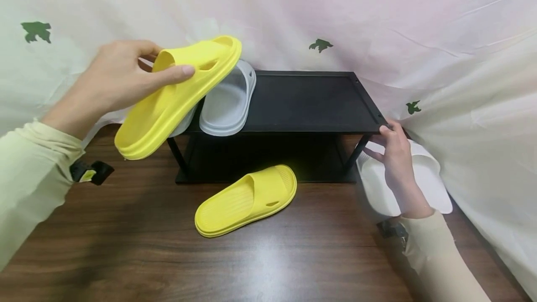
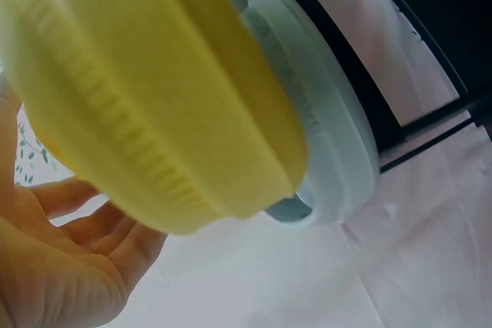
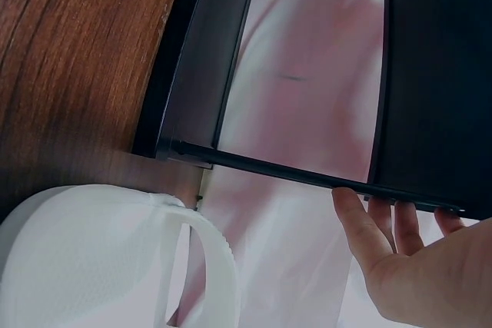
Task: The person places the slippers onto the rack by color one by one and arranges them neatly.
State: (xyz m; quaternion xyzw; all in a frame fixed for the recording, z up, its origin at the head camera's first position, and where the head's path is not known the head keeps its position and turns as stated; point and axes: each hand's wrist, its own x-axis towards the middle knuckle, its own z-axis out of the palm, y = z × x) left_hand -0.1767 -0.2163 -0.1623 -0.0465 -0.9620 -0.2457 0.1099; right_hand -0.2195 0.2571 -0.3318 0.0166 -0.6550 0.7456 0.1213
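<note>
My left hand [image 1: 113,76] holds a yellow slipper [image 1: 180,99] by its strap, thumb on the outside and fingers behind it. The slipper is raised and tilted at the left end of a black two-tier shoe rack [image 1: 306,101]. A pale grey slipper [image 1: 226,101] sits on the top tier beside it, and another is mostly hidden behind the yellow one. At the rack's right front corner, my right hand [image 1: 398,167] grips the top tier's edge, fingertips [image 3: 350,199] against the side. Another yellow slipper [image 1: 245,202] lies on the floor before the rack.
White slippers [image 1: 428,181] are on the brown wood-patterned floor [image 1: 168,255], right of the rack and under my right hand. A pale curtain [image 1: 272,8] with green leaf shapes hangs behind and along the right side. The rack's lower tier [image 1: 268,157] lies in shadow.
</note>
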